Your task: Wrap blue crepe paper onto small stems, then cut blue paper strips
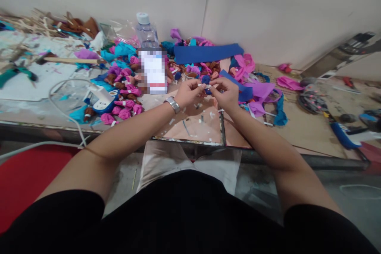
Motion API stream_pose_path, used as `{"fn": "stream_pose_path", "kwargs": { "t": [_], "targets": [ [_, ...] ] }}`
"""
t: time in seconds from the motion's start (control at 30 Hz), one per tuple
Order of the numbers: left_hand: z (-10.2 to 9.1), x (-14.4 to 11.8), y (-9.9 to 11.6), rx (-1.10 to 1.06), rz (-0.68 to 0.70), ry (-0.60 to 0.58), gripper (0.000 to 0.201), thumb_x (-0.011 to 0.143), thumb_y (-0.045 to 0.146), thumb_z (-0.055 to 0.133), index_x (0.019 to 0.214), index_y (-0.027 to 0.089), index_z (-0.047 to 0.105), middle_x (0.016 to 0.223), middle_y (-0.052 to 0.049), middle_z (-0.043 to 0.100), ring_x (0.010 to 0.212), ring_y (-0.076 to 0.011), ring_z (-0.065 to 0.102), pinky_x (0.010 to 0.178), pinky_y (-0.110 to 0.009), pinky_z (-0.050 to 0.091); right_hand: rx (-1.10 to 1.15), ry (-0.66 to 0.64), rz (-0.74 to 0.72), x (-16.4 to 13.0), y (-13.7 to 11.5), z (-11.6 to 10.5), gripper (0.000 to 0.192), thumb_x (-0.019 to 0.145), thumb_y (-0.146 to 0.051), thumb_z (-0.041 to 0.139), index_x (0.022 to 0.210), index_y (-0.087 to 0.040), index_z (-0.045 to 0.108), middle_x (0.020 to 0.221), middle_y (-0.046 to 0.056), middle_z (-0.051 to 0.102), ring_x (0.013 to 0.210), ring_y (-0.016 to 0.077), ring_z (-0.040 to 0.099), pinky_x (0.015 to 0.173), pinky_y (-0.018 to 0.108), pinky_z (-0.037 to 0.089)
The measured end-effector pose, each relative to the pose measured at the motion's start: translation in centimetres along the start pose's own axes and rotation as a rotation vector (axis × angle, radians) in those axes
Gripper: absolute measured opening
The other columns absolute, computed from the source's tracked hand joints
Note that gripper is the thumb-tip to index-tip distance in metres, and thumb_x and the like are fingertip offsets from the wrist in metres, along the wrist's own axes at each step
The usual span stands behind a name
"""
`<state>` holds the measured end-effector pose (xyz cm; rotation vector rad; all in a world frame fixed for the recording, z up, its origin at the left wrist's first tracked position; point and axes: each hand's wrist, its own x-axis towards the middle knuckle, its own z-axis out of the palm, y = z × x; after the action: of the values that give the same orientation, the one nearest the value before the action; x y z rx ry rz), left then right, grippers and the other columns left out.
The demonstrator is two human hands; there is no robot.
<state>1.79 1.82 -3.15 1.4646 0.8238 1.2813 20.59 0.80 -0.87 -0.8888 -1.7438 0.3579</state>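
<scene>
My left hand [187, 94], with a metal watch on its wrist, is closed in a pinch at a small dark blue bundle [205, 80] of crumpled material. Opposite it, my right hand [226, 93] pinches the same bundle, at a small white strip [207, 86] around its lower part. The fingertips of both hands nearly meet and partly cover the strip. Just behind them lies a pile of pink, brown and purple bundles [208, 67], some with similar white bands. A flat dark blue strip [208, 53] rests across that pile.
A phone [154, 70] with a blurred screen stands before a water bottle [147, 33]. Left are a power strip [104, 103], a hammer [68, 60], green-handled pliers [18, 73] and wooden sticks [35, 24]. Purple cloth [263, 92] lies right, and a red seat [32, 178] stands below left.
</scene>
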Motion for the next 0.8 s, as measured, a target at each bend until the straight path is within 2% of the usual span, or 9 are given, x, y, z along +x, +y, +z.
{"fn": "stream_pose_path", "kwargs": {
  "t": [0.1, 0.23, 0.33, 0.57, 0.73, 0.8],
  "targets": [
    [-0.01, 0.00, 0.15, -0.006, -0.016, 0.006, 0.054, 0.077, 0.068, 0.082, 0.078, 0.018, 0.060, 0.070, -0.001, 0.070, 0.069, -0.0161, 0.073, 0.062, -0.026, 0.056, -0.002, 0.016, 0.040, 0.07, 0.09, -0.07, 0.025, 0.090, -0.049, 0.077, 0.093, -0.024, 0.078, 0.094, 0.003, 0.077, 0.066, 0.0146, 0.062, 0.066, 0.032, 0.055],
    [0.04, -0.13, 0.33, -0.017, -0.025, 0.005, 0.053, 0.079, 0.066, 0.083, 0.079, 0.018, 0.059, 0.072, -0.002, 0.071, 0.070, -0.0159, 0.074, 0.063, -0.025, 0.057, -0.038, 0.034, 0.020, 0.22, 0.01, -0.29, 0.023, 0.088, -0.048, 0.078, 0.091, -0.026, 0.081, 0.101, 0.005, 0.074, 0.076, 0.0166, 0.064, 0.068, 0.032, 0.056],
    [0.05, -0.14, 0.23, -0.027, -0.032, 0.001, 0.052, 0.080, 0.065, 0.082, 0.080, 0.018, 0.060, 0.073, -0.003, 0.072, 0.070, -0.0158, 0.074, 0.064, -0.026, 0.058, -0.056, 0.027, 0.002, 0.25, -0.15, -0.39, 0.018, 0.089, -0.044, 0.078, 0.089, -0.026, 0.081, 0.099, 0.004, 0.075, 0.077, 0.0173, 0.066, 0.069, 0.032, 0.056],
    [0.15, -0.07, 0.41, 0.013, 0.002, 0.022, 0.052, 0.079, 0.065, 0.083, 0.077, 0.018, 0.060, 0.067, 0.001, 0.067, 0.065, -0.0143, 0.071, 0.060, -0.025, 0.055, 0.073, 0.016, 0.014, -0.02, 0.41, -0.04, 0.019, 0.090, -0.041, 0.078, 0.101, -0.026, 0.081, 0.094, 0.002, 0.079, 0.065, 0.0149, 0.064, 0.067, 0.033, 0.055],
    [0.26, -0.18, 0.81, 0.015, 0.006, 0.015, 0.053, 0.077, 0.066, 0.084, 0.077, 0.019, 0.059, 0.067, 0.000, 0.068, 0.066, -0.0152, 0.071, 0.061, -0.026, 0.055, 0.104, 0.022, 0.041, -0.04, 0.50, 0.24, 0.023, 0.088, -0.050, 0.078, 0.092, -0.027, 0.081, 0.097, 0.004, 0.077, 0.086, 0.0207, 0.071, 0.071, 0.034, 0.059],
    [0.27, -0.19, 0.84, 0.012, 0.007, 0.016, 0.051, 0.077, 0.064, 0.085, 0.078, 0.019, 0.060, 0.068, 0.000, 0.069, 0.067, -0.0152, 0.071, 0.063, -0.027, 0.056, 0.111, 0.048, 0.054, -0.01, 0.60, 0.38, 0.023, 0.086, -0.050, 0.080, 0.090, -0.027, 0.081, 0.097, 0.004, 0.076, 0.088, 0.0207, 0.070, 0.071, 0.034, 0.058]
  ]
}}
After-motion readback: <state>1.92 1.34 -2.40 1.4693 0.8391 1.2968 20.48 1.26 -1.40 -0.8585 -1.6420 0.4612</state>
